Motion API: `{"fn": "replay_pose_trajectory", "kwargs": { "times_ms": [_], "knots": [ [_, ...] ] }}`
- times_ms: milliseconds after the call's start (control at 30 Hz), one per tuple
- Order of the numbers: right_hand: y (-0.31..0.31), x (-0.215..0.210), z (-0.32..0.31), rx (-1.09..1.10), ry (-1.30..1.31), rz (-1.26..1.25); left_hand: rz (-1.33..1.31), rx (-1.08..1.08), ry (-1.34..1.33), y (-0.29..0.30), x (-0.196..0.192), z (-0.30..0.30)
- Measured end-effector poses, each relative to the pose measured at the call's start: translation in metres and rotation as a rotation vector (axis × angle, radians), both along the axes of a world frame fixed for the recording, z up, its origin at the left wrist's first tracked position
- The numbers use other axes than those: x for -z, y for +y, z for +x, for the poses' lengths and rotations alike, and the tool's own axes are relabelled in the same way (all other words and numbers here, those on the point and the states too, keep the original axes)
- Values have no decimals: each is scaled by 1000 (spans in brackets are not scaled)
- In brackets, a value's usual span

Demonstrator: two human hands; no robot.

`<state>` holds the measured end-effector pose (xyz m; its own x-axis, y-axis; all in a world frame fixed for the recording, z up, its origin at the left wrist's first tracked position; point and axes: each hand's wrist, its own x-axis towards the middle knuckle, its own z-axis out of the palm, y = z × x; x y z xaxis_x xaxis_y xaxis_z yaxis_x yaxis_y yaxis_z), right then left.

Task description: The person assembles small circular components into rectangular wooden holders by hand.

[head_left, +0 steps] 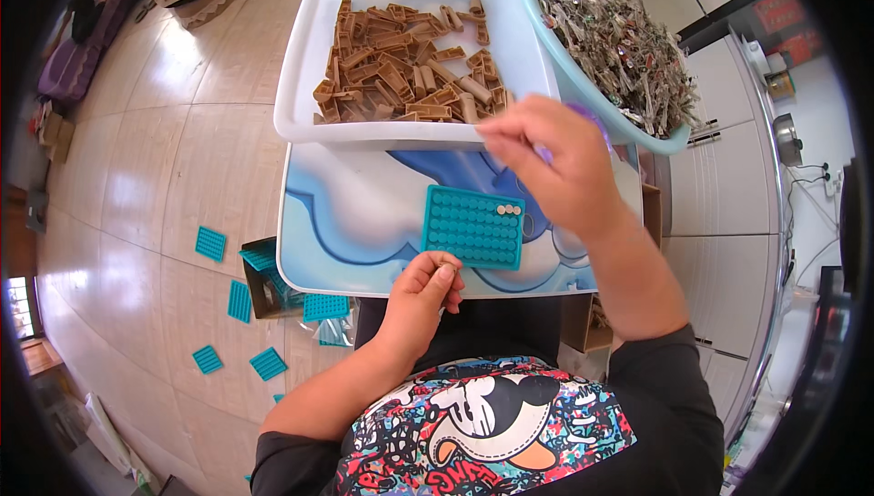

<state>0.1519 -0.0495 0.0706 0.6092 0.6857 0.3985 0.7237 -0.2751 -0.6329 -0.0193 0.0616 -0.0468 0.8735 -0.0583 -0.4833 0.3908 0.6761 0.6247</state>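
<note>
The tray [460, 237], teal and many-pocketed, lies on the bench [332, 214] in front of my torso, just right of the middle of the near edge. Its long axis runs left to right, the right end slightly nearer to me. Three pale discs [509, 210] sit in a short row at its far right corner.

Left hand [421, 288]: the nearer of the two, at the tray's near left corner. The tray lies far and right of it. Fingers are curled narrow, thumb against forefinger; I cannot tell what, if anything, is between them. Contact with the tray cannot be confirmed.

Right hand [557, 150]: raised, far and right of the tray, beside the near rim of the bin. The tray lies near and left of it, with the discs at the corner closest to this hand. Fingers appear narrow but are blurred; I cannot tell whether the tips meet or hold anything.

The white bin [382, 134] stands at the far side of the bench and contains brown parts [391, 68]. To its right, the pale teal basin [552, 52] holds a heap of thin, shiny pieces [619, 50].

Left of the bench, a box [260, 300] contains more teal trays; spare trays [210, 243] lie loose on the floor [127, 223].
</note>
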Motion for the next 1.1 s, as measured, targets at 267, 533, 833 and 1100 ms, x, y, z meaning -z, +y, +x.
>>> {"fn": "replay_pose_trajectory", "kwargs": {
  "times_ms": [267,533,833,1100],
  "knots": [
    [102,30,90,154,-96,-812,21,49,31,3,-8,-2],
    [128,57,105,289,-86,-943,-47,-60,48,7,-9,-2],
    [14,1,30,235,6,-4,-43,-84,15,-1,-13,-6],
    [-124,64,-71,426,-392,-250,-80,-53,41,-16,-15,-2]
  ]
}}
